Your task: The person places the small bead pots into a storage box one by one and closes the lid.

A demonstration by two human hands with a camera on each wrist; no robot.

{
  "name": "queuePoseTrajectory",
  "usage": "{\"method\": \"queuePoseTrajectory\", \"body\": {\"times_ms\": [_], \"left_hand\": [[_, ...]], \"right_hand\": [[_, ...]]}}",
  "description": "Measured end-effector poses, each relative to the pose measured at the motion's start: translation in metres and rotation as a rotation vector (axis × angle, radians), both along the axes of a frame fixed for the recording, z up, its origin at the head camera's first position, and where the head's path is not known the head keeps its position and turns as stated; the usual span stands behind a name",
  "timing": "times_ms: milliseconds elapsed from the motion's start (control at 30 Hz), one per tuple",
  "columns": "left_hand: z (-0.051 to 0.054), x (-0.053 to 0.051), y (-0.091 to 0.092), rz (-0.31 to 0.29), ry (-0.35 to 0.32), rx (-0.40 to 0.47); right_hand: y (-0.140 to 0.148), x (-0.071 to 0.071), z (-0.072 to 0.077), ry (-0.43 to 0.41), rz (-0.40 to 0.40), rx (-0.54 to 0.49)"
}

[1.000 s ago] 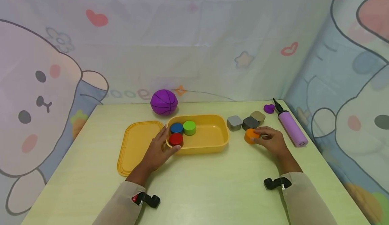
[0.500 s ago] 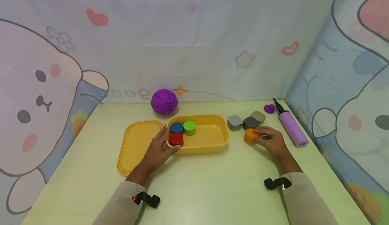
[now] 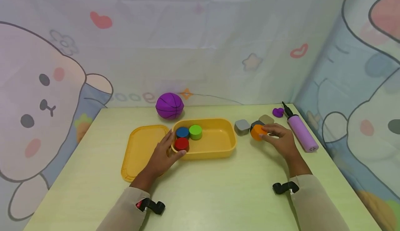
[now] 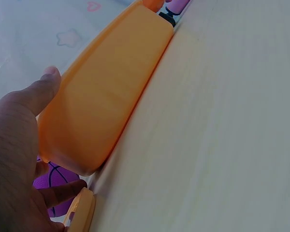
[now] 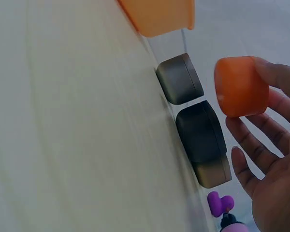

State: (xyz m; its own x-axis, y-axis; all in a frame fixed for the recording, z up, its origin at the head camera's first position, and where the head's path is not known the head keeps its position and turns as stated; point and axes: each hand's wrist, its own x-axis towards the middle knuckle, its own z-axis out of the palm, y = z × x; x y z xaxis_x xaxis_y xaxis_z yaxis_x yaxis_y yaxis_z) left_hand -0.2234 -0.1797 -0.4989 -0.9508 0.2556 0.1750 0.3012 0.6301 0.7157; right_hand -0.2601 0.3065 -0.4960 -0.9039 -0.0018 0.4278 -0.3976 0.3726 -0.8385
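Note:
In the head view my right hand (image 3: pixel 280 141) pinches an orange rounded block (image 3: pixel 257 132) between thumb and fingers. The right wrist view shows that orange block (image 5: pixel 240 86) raised off the table, beside a grey block (image 5: pixel 179 79) and a black block (image 5: pixel 201 130). My left hand (image 3: pixel 160 157) rests against the left end of a yellow rectangular container (image 3: pixel 207 154), thumb along the front rim and fingers extended down the left side. Inside that container's left part stand a blue block (image 3: pixel 182 132), a green block (image 3: pixel 195 131) and a red block (image 3: pixel 181 143).
A flat yellow lid (image 3: pixel 142 151) lies left of the container, partly behind the left hand. At the back are a purple ball (image 3: pixel 169 106) and, on the right, a tan block (image 3: pixel 266 119). A purple pump (image 3: pixel 302 133) and a small purple piece (image 3: pixel 278 112) lie farther right.
My right hand has lifted the orange block from the table, upward and slightly toward the back, so it now overlaps the black block. The left hand stays at the container.

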Motion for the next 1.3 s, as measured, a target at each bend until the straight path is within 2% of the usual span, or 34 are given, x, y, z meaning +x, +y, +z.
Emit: {"method": "queuePoseTrajectory", "body": {"times_ms": [300,467,700,933,1300], "left_hand": [[0.003,0.002,0.000,-0.006,-0.012,0.009],[0.004,0.001,0.002,-0.005,-0.014,0.007],[0.004,-0.002,0.002,-0.018,0.007,-0.016],[0.002,-0.003,0.002,-0.015,0.013,-0.009],[0.003,-0.002,0.002,-0.025,0.003,0.004]], "right_hand": [[-0.030,-0.011,0.010,0.058,0.029,-0.066],[-0.050,-0.012,0.018,0.087,0.052,-0.070],[-0.077,-0.013,0.022,0.098,0.060,-0.036],[-0.101,-0.017,0.024,0.155,0.081,0.022],[-0.139,-0.014,0.031,0.142,0.107,0.107]]}}
